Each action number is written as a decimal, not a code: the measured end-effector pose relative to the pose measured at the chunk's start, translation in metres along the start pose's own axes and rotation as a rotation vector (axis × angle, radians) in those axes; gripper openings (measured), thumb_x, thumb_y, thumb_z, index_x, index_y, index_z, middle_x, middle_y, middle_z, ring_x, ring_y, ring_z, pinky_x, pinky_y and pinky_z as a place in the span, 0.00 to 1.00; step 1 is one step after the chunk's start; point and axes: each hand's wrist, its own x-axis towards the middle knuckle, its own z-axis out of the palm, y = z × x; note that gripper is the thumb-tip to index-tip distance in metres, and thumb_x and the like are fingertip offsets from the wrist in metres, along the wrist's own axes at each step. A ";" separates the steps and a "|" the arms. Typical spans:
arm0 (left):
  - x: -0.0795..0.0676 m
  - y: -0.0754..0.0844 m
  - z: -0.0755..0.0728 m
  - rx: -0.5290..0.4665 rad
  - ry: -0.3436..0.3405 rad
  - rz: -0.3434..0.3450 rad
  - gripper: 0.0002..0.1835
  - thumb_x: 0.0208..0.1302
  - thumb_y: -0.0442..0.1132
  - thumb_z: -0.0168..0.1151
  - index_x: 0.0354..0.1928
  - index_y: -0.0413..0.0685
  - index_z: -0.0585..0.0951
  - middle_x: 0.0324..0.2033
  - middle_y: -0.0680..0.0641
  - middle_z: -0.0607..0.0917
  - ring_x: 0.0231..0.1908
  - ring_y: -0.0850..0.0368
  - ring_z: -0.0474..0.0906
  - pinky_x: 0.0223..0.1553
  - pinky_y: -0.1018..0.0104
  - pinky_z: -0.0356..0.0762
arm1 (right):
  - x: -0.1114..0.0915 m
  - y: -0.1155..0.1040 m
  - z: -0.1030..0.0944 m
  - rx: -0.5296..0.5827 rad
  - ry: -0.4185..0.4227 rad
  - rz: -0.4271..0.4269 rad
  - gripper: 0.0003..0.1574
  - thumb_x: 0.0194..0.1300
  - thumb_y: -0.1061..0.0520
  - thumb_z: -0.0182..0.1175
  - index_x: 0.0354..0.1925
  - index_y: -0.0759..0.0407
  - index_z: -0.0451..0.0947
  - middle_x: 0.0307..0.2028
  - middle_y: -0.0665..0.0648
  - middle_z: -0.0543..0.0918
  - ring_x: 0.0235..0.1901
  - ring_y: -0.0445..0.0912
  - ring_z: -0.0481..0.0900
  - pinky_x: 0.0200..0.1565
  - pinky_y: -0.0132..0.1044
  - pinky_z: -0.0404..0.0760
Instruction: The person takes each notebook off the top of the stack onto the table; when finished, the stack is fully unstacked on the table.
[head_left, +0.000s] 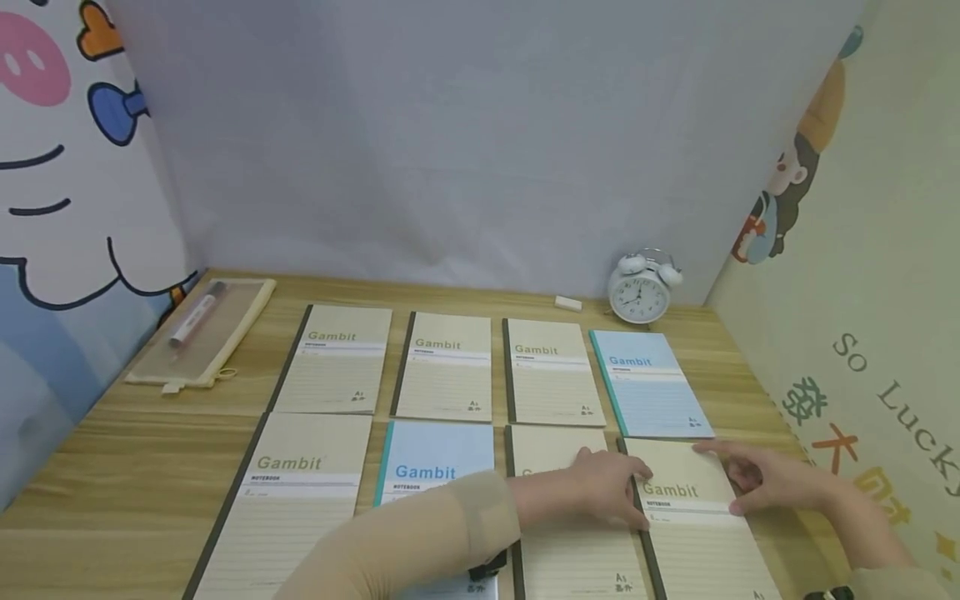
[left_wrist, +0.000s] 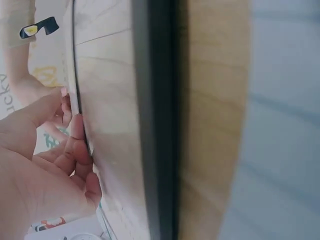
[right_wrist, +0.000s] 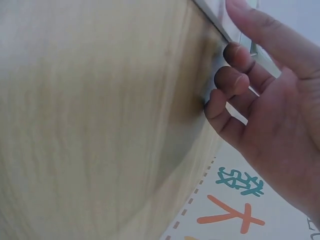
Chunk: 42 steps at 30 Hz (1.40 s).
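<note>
The front-right cream notebook (head_left: 697,500), marked Gambit, lies flat on the table between both hands. My left hand (head_left: 600,487) reaches across the neighbouring cream notebook (head_left: 577,550) and grips the dark spine edge, thumb lower and fingers near the top. In the left wrist view, bent fingers (left_wrist: 77,150) meet that edge. My right hand (head_left: 780,479) holds the opposite side, forefinger at the top corner and thumb on the right edge. The right wrist view has its thumb (right_wrist: 265,30) over the edge and the other fingers curled beside it.
Several notebooks form two rows; a blue one (head_left: 652,383) ends the back row, and another blue one (head_left: 438,450) is partly under my left sleeve. Behind stand a white alarm clock (head_left: 640,289) and an eraser (head_left: 568,303). A mesh pouch (head_left: 213,342) with a marker lies far left.
</note>
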 end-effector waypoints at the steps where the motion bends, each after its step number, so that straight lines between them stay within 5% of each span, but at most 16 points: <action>1: -0.001 -0.002 -0.002 -0.032 -0.011 0.015 0.34 0.49 0.54 0.72 0.61 0.64 0.73 0.18 0.66 0.78 0.24 0.71 0.71 0.35 0.71 0.57 | 0.000 -0.001 -0.001 -0.003 0.003 -0.001 0.47 0.52 0.55 0.70 0.67 0.61 0.61 0.23 0.55 0.69 0.23 0.36 0.66 0.23 0.31 0.66; 12: -0.028 -0.028 -0.037 -0.261 -0.060 0.257 0.30 0.55 0.48 0.69 0.61 0.55 0.73 0.27 0.67 0.81 0.35 0.73 0.73 0.39 0.80 0.70 | 0.011 -0.026 -0.023 -0.173 0.122 -0.012 0.43 0.52 0.56 0.70 0.65 0.59 0.65 0.28 0.48 0.70 0.26 0.38 0.67 0.25 0.30 0.67; 23: -0.073 -0.056 -0.082 -0.140 -0.050 0.365 0.30 0.56 0.49 0.68 0.61 0.55 0.73 0.30 0.66 0.82 0.43 0.70 0.74 0.49 0.72 0.72 | 0.026 -0.058 -0.034 -0.276 0.280 0.020 0.37 0.54 0.57 0.69 0.62 0.59 0.69 0.33 0.49 0.68 0.32 0.38 0.66 0.31 0.30 0.71; 27: -0.091 -0.074 -0.099 -0.138 -0.026 0.343 0.30 0.57 0.49 0.67 0.62 0.56 0.73 0.33 0.65 0.82 0.45 0.69 0.74 0.49 0.69 0.73 | 0.032 -0.065 -0.033 -0.364 0.361 -0.026 0.35 0.55 0.58 0.69 0.59 0.63 0.70 0.38 0.47 0.71 0.36 0.39 0.68 0.33 0.32 0.74; 33: -0.124 -0.107 -0.129 -0.134 0.094 0.189 0.29 0.59 0.50 0.66 0.63 0.60 0.72 0.39 0.62 0.81 0.49 0.63 0.72 0.51 0.61 0.71 | 0.041 -0.073 -0.031 -0.430 0.457 0.006 0.33 0.60 0.56 0.65 0.61 0.61 0.67 0.51 0.56 0.75 0.44 0.39 0.67 0.38 0.38 0.75; 39: -0.161 -0.144 -0.159 -0.113 0.290 0.058 0.28 0.62 0.53 0.62 0.64 0.61 0.70 0.45 0.59 0.81 0.56 0.55 0.71 0.57 0.49 0.68 | 0.051 -0.073 -0.028 -0.437 0.548 0.006 0.35 0.60 0.56 0.65 0.63 0.61 0.66 0.59 0.67 0.70 0.55 0.62 0.67 0.48 0.64 0.68; 42: -0.178 -0.166 -0.172 -0.108 0.383 0.005 0.30 0.63 0.57 0.59 0.66 0.60 0.68 0.51 0.55 0.80 0.61 0.50 0.68 0.58 0.44 0.66 | 0.056 -0.070 -0.025 -0.449 0.616 -0.017 0.36 0.58 0.56 0.66 0.63 0.62 0.67 0.60 0.71 0.68 0.58 0.69 0.63 0.51 0.69 0.62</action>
